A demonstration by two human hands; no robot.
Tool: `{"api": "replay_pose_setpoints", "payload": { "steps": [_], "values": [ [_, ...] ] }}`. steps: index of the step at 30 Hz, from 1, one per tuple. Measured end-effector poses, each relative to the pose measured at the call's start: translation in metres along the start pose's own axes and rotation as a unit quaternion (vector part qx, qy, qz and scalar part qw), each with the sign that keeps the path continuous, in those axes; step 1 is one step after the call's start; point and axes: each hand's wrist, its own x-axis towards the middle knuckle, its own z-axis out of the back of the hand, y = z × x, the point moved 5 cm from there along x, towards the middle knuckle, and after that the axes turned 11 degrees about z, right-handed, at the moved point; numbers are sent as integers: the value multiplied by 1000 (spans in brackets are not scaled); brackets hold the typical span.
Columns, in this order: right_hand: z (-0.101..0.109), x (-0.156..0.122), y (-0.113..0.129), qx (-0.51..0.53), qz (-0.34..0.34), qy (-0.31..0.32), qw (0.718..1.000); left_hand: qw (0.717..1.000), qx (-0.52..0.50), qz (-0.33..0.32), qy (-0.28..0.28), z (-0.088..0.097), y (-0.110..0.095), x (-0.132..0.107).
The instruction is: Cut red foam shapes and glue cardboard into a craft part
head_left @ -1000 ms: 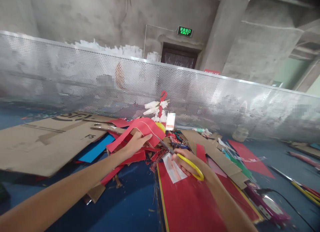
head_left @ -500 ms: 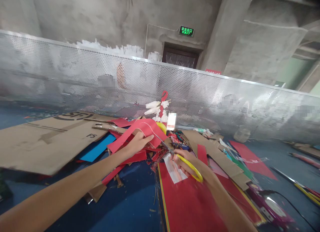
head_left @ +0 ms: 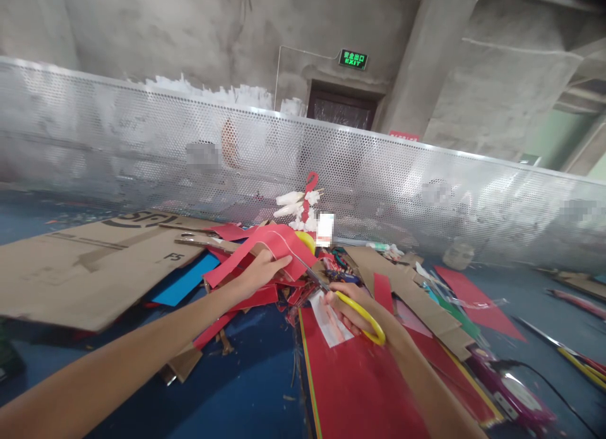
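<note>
My left hand (head_left: 262,272) is closed on a strip of red paper (head_left: 237,256) that bends over the fingers, the thumb lying on top. A pale line runs along the strip. My right hand (head_left: 353,306) grips scissors (head_left: 376,328) by their yellow handles, and the blades reach into the right end of the red strip. Part of the blades is hidden by the paper. Below the right hand lies a white piece of paper (head_left: 326,322), on top of a large red sheet (head_left: 360,388).
Brown cardboard (head_left: 95,269) lies at the left beside a blue sheet (head_left: 187,281). White flowers (head_left: 298,205) stand before a perforated metal screen (head_left: 379,168). At the right are a purple device (head_left: 514,388) with a black cord and another pair of scissors (head_left: 577,363).
Almost nothing differs. The yellow scissor handles and my right fingers have shifted very slightly; my left hand holds the strip in the same place.
</note>
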Motion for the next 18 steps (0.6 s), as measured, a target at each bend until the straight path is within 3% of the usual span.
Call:
{"api": "replay_pose_setpoints", "payload": {
  "steps": [12, 18],
  "values": [
    [-1, 6, -13, 39, -38, 4, 999, 998, -51, 27, 8, -3, -4, -4],
    [-1, 8, -16, 34, -19, 14, 999, 996, -72, 51, 15, -6, -2, -5]
  ]
}}
